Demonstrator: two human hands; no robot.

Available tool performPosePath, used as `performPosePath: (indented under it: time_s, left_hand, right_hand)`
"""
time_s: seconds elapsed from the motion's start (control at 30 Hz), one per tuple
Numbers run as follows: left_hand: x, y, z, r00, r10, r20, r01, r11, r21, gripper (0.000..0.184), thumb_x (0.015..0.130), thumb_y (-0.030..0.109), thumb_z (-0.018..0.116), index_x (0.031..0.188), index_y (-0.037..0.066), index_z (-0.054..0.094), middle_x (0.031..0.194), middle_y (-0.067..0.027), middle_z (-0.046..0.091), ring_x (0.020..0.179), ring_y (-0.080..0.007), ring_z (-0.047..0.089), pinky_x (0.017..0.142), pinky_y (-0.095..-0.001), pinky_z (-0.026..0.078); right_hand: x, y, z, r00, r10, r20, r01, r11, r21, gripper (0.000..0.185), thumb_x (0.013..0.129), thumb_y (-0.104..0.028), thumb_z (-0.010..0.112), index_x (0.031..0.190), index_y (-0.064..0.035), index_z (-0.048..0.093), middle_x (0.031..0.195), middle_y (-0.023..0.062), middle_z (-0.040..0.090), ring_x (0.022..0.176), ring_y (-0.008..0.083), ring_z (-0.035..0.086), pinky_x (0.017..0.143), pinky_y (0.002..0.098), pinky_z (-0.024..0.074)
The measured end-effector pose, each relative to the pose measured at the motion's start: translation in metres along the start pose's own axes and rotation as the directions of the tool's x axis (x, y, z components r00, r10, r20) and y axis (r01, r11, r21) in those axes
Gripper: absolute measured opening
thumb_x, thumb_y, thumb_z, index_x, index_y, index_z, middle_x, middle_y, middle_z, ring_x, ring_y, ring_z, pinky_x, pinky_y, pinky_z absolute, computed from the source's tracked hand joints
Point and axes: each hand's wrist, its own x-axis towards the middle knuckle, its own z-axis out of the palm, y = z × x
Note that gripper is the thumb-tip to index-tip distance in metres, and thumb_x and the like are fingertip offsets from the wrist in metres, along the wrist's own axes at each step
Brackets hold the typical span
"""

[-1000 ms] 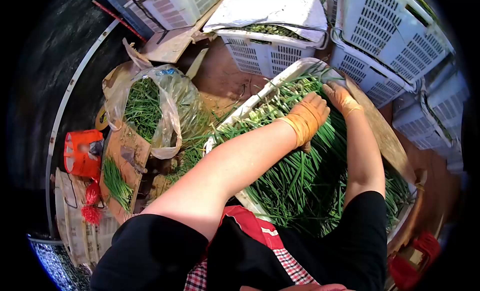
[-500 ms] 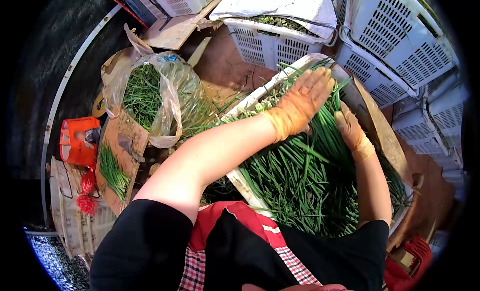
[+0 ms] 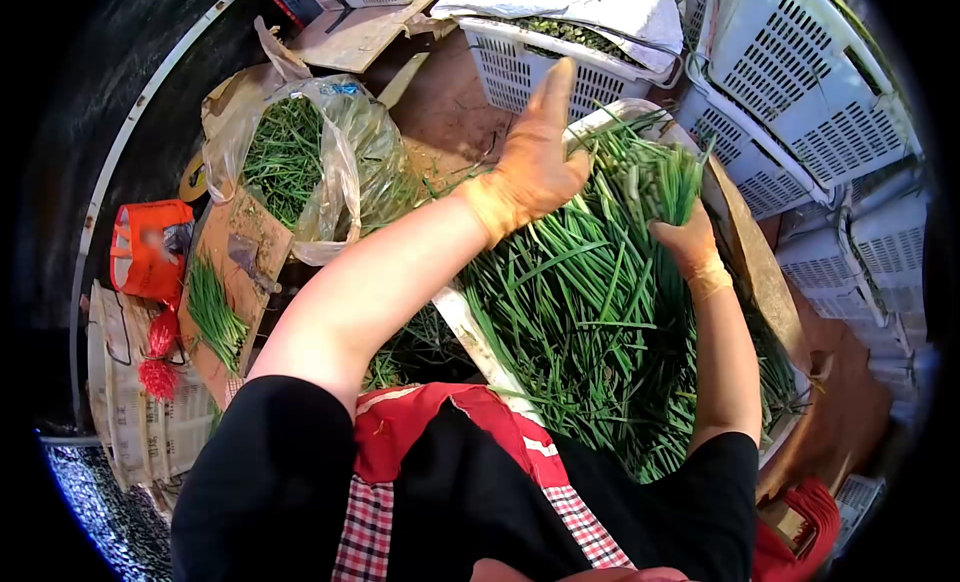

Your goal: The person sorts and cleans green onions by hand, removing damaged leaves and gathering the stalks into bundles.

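A white crate [image 3: 487, 360] before me is full of long green stalks [image 3: 585, 322], most lying in a thick layer. My left hand [image 3: 537, 167], in an orange glove, is raised over the crate's far left edge, fingers extended and thumb apart, with nothing in it. My right hand [image 3: 690, 240], also in an orange glove, is wrapped round a bunch of green stalks [image 3: 668, 182] at the crate's far right side. The ends of that bunch point up and away from me.
A plastic bag of greens [image 3: 345, 172] stands at the left, near a board [image 3: 250, 227] bearing a small green bunch [image 3: 215, 312]. An orange bag [image 3: 140, 254] and red strings [image 3: 160, 352] lie farther left. White perforated crates [image 3: 790, 62] stand at the back and right.
My left hand has moved left and away from the stalks, its thumb now spread. My right hand has closed round a bunch, which now stands up higher at the crate's far right.
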Motion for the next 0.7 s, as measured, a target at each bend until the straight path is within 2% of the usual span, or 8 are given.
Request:
performPosePath:
  time_s: [0.03, 0.1, 0.23, 0.3, 0.4, 0.5, 0.6, 0.7]
  left_hand:
    - [-0.014, 0.007, -0.005, 1.000, -0.003, -0.007, 0.003, 1.000, 0.000, 0.081, 0.073, 0.003, 0.058, 0.141, -0.001, 0.015, 0.142, -0.0226, 0.026, 0.132, -0.0310, 0.027, 0.109, -0.0371, 0.022]
    - [-0.040, 0.021, -0.007, 0.974, -0.179, 0.136, 0.219, 0.887, -0.406, 0.077, 0.075, 0.003, 0.060, 0.141, 0.000, 0.019, 0.142, -0.0186, 0.028, 0.130, -0.0275, 0.032, 0.108, -0.0353, 0.025]
    - [-0.081, 0.039, 0.017, 0.760, -0.234, 0.607, 0.625, 0.522, -0.581, 0.075, 0.078, 0.006, 0.065, 0.139, -0.001, 0.022, 0.140, -0.0152, 0.033, 0.129, -0.0241, 0.034, 0.107, -0.0346, 0.028]
    - [-0.077, 0.032, 0.041, 0.771, -0.238, 0.591, 0.618, 0.502, -0.604, 0.076, 0.077, 0.004, 0.064, 0.139, -0.001, 0.021, 0.139, -0.0149, 0.035, 0.129, -0.0231, 0.034, 0.106, -0.0337, 0.028]
    - [-0.052, 0.008, 0.079, 0.702, -0.511, 0.496, 0.619, 0.092, -0.780, 0.063, 0.081, 0.006, 0.060, 0.136, 0.001, 0.029, 0.130, -0.0120, 0.044, 0.116, -0.0192, 0.046, 0.098, -0.0318, 0.036]
    - [-0.030, 0.007, 0.099, 0.693, -0.488, 0.531, 0.650, 0.104, -0.753, 0.046, 0.091, 0.046, 0.047, 0.121, 0.011, 0.050, 0.105, -0.0007, 0.060, 0.093, -0.0122, 0.054, 0.083, -0.0296, 0.042]
    - [-0.010, 0.010, 0.099, 0.631, -0.406, 0.661, 0.713, -0.034, -0.701, 0.061, 0.088, 0.061, 0.040, 0.120, 0.011, 0.052, 0.109, -0.0021, 0.059, 0.096, -0.0126, 0.055, 0.087, -0.0300, 0.041]
    - [-0.004, 0.023, 0.091, 0.690, -0.387, 0.612, 0.684, 0.073, -0.726, 0.068, 0.086, 0.066, 0.037, 0.121, 0.010, 0.054, 0.114, -0.0049, 0.059, 0.102, -0.0143, 0.054, 0.092, -0.0292, 0.039]
  right_hand:
    - [-0.001, 0.006, -0.003, 1.000, -0.002, 0.005, 0.002, 1.000, -0.005, 0.059, 0.064, -0.009, 0.070, 0.117, 0.0016, 0.048, 0.102, 0.0070, 0.058, 0.091, 0.0164, 0.055, 0.083, 0.0295, 0.0437]
    - [-0.001, 0.016, -0.011, 0.994, -0.111, -0.018, 0.112, 0.991, 0.067, 0.058, 0.064, -0.007, 0.067, 0.118, -0.0006, 0.048, 0.103, 0.0054, 0.058, 0.091, 0.0169, 0.056, 0.083, 0.0305, 0.0436]
    - [-0.007, 0.019, -0.017, 0.992, -0.107, -0.061, 0.117, 0.975, 0.190, 0.058, 0.062, -0.003, 0.066, 0.118, -0.0008, 0.049, 0.106, 0.0057, 0.057, 0.094, 0.0186, 0.056, 0.085, 0.0312, 0.0433]
    - [-0.009, 0.023, -0.023, 0.987, -0.155, -0.043, 0.161, 0.952, 0.262, 0.056, 0.062, -0.002, 0.065, 0.117, -0.0008, 0.050, 0.105, 0.0051, 0.058, 0.094, 0.0184, 0.056, 0.085, 0.0316, 0.0435]
    - [-0.014, 0.014, -0.022, 0.981, -0.189, -0.044, 0.194, 0.949, 0.248, 0.059, 0.063, -0.009, 0.070, 0.118, -0.0007, 0.050, 0.106, 0.0044, 0.058, 0.095, 0.0181, 0.057, 0.086, 0.0330, 0.0448]
    - [-0.012, 0.017, -0.020, 0.982, -0.166, -0.089, 0.175, 0.979, 0.107, 0.058, 0.064, -0.008, 0.069, 0.118, -0.0005, 0.050, 0.106, 0.0046, 0.058, 0.095, 0.0175, 0.056, 0.085, 0.0324, 0.0451]
    - [-0.014, 0.002, -0.021, 0.994, -0.101, 0.036, 0.094, 0.983, 0.160, 0.057, 0.063, -0.006, 0.069, 0.117, -0.0009, 0.050, 0.106, 0.0048, 0.059, 0.094, 0.0166, 0.056, 0.084, 0.0307, 0.0452]
    - [-0.014, -0.012, -0.022, 0.988, -0.037, 0.153, 0.012, 0.987, 0.160, 0.071, 0.059, -0.002, 0.073, 0.124, -0.0006, 0.045, 0.113, 0.0069, 0.056, 0.101, 0.0198, 0.054, 0.090, 0.0309, 0.0425]
